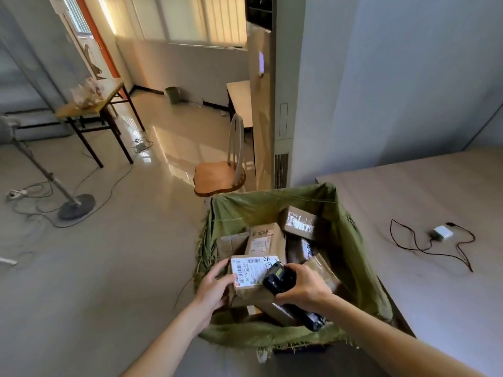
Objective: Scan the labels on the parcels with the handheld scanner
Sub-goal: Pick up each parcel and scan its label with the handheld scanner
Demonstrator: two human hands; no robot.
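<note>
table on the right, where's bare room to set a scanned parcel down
The table is bare behind and in front of the charger and black cable. The green sack is crowded with parcels, no gap for a hand.

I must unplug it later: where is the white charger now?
In the head view the white charger lies on the table at the right, among its black cable, right of the green sack.
</note>
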